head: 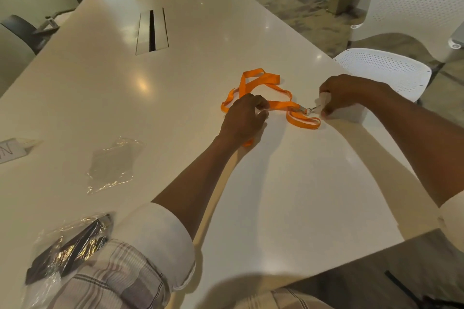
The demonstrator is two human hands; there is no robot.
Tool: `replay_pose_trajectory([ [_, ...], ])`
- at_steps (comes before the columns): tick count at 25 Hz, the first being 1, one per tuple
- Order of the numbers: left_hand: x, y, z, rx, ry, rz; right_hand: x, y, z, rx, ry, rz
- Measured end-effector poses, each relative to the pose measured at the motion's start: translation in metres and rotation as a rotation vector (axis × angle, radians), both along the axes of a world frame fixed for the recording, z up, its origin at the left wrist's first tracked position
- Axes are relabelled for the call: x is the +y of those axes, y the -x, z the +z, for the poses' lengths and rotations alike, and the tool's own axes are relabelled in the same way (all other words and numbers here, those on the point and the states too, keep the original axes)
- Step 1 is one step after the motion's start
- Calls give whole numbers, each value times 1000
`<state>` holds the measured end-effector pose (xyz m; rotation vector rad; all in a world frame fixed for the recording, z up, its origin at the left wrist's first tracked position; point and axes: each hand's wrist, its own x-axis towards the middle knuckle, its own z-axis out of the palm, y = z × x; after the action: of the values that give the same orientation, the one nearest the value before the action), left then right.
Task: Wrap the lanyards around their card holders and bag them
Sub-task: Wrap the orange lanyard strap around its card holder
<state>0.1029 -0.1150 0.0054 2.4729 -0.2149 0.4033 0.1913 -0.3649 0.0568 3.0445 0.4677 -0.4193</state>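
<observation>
An orange lanyard (266, 98) is spread in loops on the white surface (288, 183), its strap pinched in the left hand's (242, 120) grip and its clear card holder (322, 104) held by the right hand (351, 95). Only a handwritten "N" is legible on a card (11, 150) at the left edge. An empty clear bag (113, 165) is laid flat nearby, and a dark lanyard is contained in a second bag (67, 248).

Almost nothing I see here can be read. At the far left edge of the frame a white card (11, 150) lies on my table (276, 183), and it carries one large handwritten stroke that looks like the letter N; the rest of it is cut off, so I cannot make out a word.
</observation>
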Motion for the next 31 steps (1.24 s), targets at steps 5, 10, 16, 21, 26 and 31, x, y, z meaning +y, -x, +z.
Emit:
replay_pose_trajectory([
  [5,11,12,9,-83,74,-67,20,27,40,-150,-346,-65],
  [10,27,25,36,-55,294,-50,72,67,84,-220,-829,-118],
  [16,57,51,80,-95,368,17,141,99,91,-212,-1199,-149],
  [21,92,86,110,-112,314,37,190,130,99,-130,-1401,-125],
  [26,150,126,141,4,764,-2,221,159,112,31,-1747,27],
  [31,200,158,167,-12,1000,-21,257,178,88,-44,-1509,245],
])
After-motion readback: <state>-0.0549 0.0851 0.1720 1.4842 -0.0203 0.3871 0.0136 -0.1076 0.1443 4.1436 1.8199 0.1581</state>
